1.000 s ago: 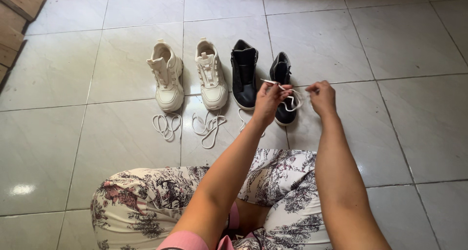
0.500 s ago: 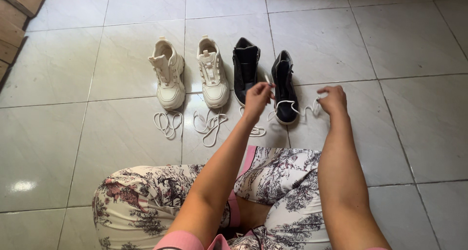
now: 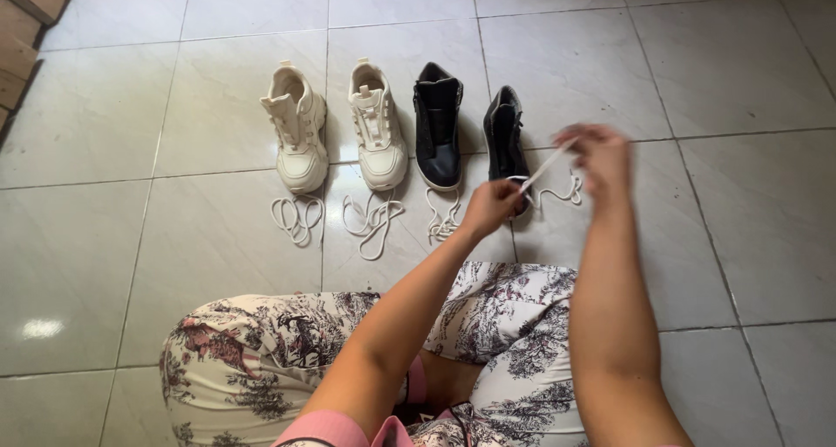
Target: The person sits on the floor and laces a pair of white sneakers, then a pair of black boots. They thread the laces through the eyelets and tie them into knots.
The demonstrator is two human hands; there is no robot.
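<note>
Four shoes stand in a row on the tiled floor: two cream sneakers [image 3: 296, 129] [image 3: 375, 126] and two black shoes [image 3: 437, 125] [image 3: 505, 135]. A white shoelace [image 3: 544, 168] runs taut between my hands over the toe of the right black shoe. My left hand [image 3: 489, 206] pinches its lower end just in front of that shoe. My right hand [image 3: 601, 155], blurred, holds the upper end raised to the right of the shoe; the rest of the lace loops on the floor below it.
Three loose white laces lie on the tiles in front of the other shoes [image 3: 296, 218] [image 3: 373, 220] [image 3: 442, 220]. My legs in patterned trousers [image 3: 252, 360] fill the lower frame. Wooden boards [image 3: 26, 20] sit at the top left corner.
My left hand has dropped toward me from above the black shoes. My right hand has lifted, pulling the lace taut. The lace has come up off the shoe's toe.
</note>
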